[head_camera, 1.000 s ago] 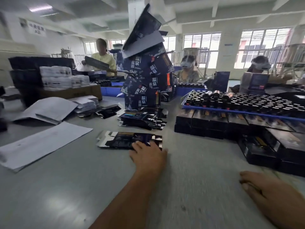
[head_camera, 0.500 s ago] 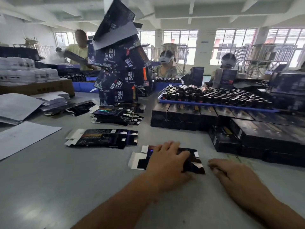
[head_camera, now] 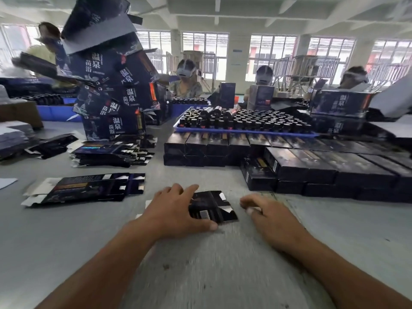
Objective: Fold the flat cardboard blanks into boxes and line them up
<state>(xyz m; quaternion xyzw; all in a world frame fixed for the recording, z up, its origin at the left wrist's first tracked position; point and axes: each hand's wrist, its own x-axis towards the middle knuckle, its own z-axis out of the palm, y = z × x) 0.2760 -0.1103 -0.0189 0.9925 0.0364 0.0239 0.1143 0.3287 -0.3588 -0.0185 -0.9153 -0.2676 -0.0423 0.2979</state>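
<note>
A flat black cardboard blank [head_camera: 215, 209] lies on the grey table in front of me. My left hand [head_camera: 176, 208] presses down on its left part with spread fingers, the thumb along its near edge. My right hand [head_camera: 265, 211] rests on the table just right of the blank with fingers loosely curled, holding nothing. A loose pile of flat blanks [head_camera: 87, 189] lies to the left, and a thicker stack of blanks [head_camera: 111, 152] sits behind it. Folded black boxes [head_camera: 316, 168] stand lined up in rows at the right, with more folded boxes [head_camera: 200, 148] behind.
A blue tray of dark bottles [head_camera: 245, 123] stands behind the folded boxes. A leaning tower of large dark printed cartons [head_camera: 116, 90] rises at the back left. Three people sit across the table. White sheets lie at the far left.
My left hand has drawn one blank from the left pile toward me and to the right. My right hand has moved in close to the blank's right edge.
</note>
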